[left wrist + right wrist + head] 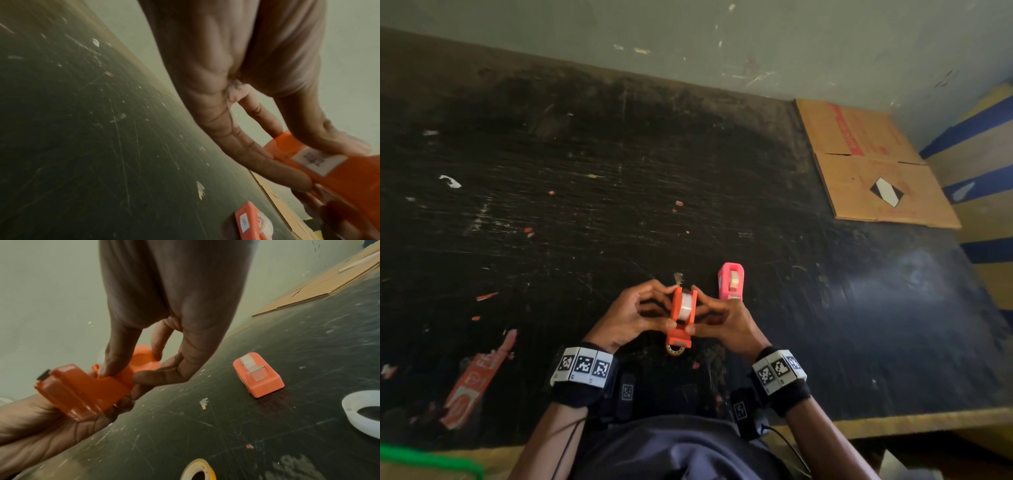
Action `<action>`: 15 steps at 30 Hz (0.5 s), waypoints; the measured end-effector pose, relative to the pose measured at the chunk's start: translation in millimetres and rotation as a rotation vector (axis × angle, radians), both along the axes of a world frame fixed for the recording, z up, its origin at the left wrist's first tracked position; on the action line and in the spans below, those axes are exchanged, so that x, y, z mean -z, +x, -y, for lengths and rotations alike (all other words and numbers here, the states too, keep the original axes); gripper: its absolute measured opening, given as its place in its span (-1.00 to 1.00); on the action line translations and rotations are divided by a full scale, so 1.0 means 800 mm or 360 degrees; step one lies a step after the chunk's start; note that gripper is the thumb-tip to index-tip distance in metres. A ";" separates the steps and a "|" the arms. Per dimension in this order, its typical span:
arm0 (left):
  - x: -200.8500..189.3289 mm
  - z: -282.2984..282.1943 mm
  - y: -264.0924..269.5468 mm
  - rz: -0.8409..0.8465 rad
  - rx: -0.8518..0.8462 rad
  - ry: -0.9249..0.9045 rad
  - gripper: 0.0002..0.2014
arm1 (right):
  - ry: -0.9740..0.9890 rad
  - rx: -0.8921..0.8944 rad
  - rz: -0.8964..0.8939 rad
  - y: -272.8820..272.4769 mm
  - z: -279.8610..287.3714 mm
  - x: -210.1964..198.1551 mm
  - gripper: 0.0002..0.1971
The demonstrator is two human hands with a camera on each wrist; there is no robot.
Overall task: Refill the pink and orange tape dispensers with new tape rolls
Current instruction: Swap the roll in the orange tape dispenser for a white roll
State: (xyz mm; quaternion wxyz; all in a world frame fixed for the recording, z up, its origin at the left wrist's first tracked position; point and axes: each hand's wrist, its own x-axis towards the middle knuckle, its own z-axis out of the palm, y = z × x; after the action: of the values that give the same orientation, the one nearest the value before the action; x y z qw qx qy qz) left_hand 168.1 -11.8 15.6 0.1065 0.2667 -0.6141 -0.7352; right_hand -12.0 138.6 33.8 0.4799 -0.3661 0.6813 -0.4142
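Both hands close on the small orange plastic tape dispenser, held above the scratched black tabletop: the left hand curls its fingers along one side wall, the right hand pinches the other, and the clear tape roll sits between the fingertips. Squeezed unevenly, the roll could likely jam crooked or pop out onto the table. The pink plastic tape dispenser stands just beyond the right fingers, a yellowish tape roll below the wrists, where a dropped piece might knock either.
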 end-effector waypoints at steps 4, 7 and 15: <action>-0.005 0.001 -0.003 0.0002 0.0028 -0.0005 -0.45 | 0.0013 -0.0029 -0.0032 -0.002 0.000 -0.004 -0.30; 0.000 0.002 -0.002 0.0018 0.0002 -0.0011 -0.45 | 0.0058 -0.0060 -0.0077 -0.004 0.004 -0.006 -0.31; 0.005 0.038 -0.012 0.0254 -0.0047 -0.0222 -0.33 | 0.0138 -0.0276 -0.0317 -0.020 0.065 0.011 -0.27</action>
State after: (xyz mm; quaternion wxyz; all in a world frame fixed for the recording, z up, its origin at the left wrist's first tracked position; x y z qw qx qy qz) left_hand 158.2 -42.5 11.6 0.0864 0.3252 -0.6663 -0.6655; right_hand -28.3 87.0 25.3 0.4591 -0.4417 0.7088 -0.3028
